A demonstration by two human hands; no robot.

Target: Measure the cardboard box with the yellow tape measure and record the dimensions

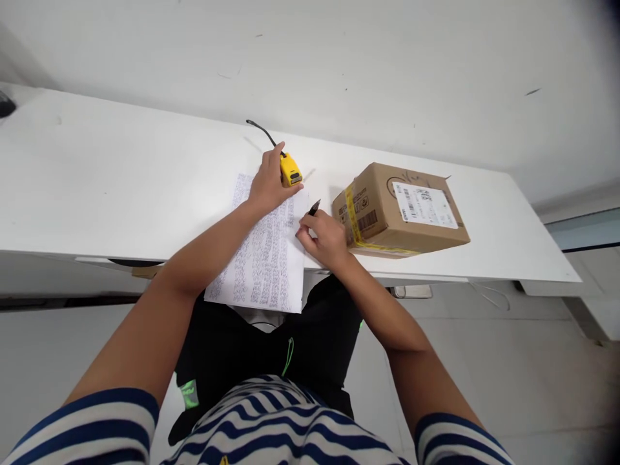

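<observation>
My left hand (267,184) is closed around a yellow tape measure (290,168), with the thumb by its lower end and a black strap (262,129) trailing away behind. Below that hand lies a sheet of paper (264,274) covered in rows of dark handwriting, its lower part hanging past the front edge of the table. At the paper's right side, my right hand (327,237) grips a black pen (314,207) with fingers curled in. The pen's tip is mostly hidden by the fingers.
A taped cardboard box (429,237) with a white label (425,205) stands on the white table (121,187), close to my right hand. Behind the table rises a pale wall (339,77). A dark object (6,104) sits at the far left end.
</observation>
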